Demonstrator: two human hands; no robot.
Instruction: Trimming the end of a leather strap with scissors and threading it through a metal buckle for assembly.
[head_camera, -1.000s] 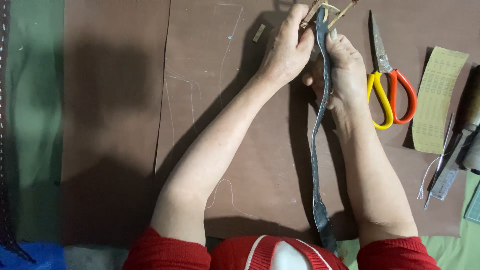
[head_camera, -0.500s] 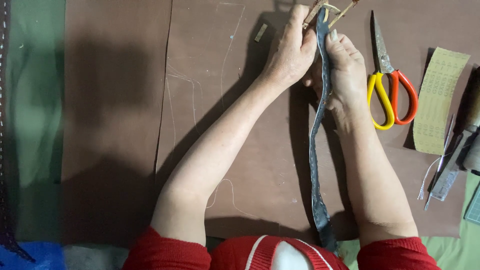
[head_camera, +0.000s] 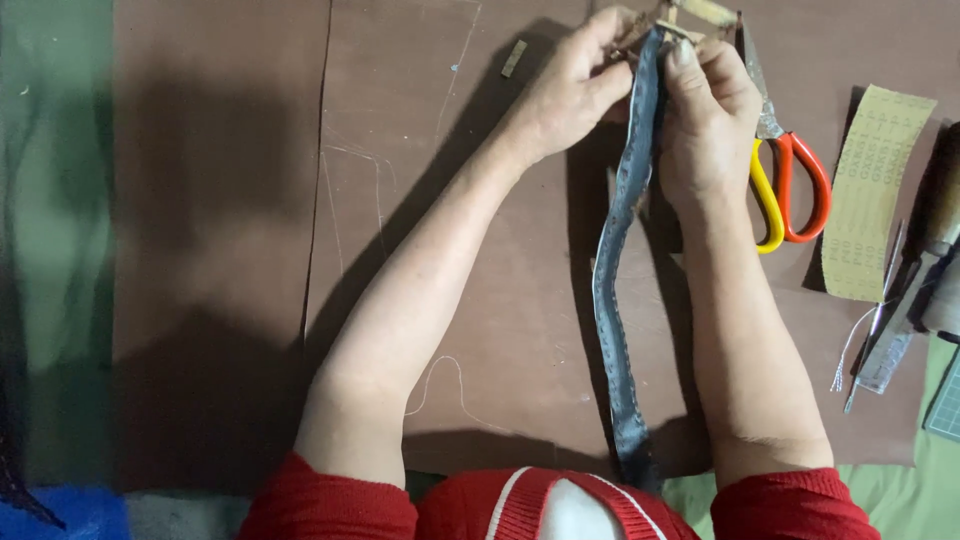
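Starting at the left edge of the bench, green cloth (head_camera: 50, 250) lay beside the brown sheets (head_camera: 210, 250) that covered most of the top, with a blue scrap (head_camera: 60, 512) at the near left corner. Chalk lines (head_camera: 350, 170) ran across the middle sheet, and a small tan chip (head_camera: 513, 58) lay near the far edge.

My left hand (head_camera: 570, 85) reached up to the far edge and pinched the top of the strap (head_camera: 620, 300) between thumb and fingers. My right hand (head_camera: 710, 110) sat just beside it, thumb pressed on the same end, so both hands gripped the strap from either side. A small wooden piece (head_camera: 700, 12) showed above my fingers; I could not tell how it was held. The strap, grey-blue and stitched along its edges, ran in a loose wave from my hands down toward me, to the near edge.

Right of my right hand lay scissors (head_camera: 785, 180) with yellow and red handles, touching my knuckles. Further right lay a tan perforated card (head_camera: 875, 190), then dark tools (head_camera: 925, 270) at the right edge.
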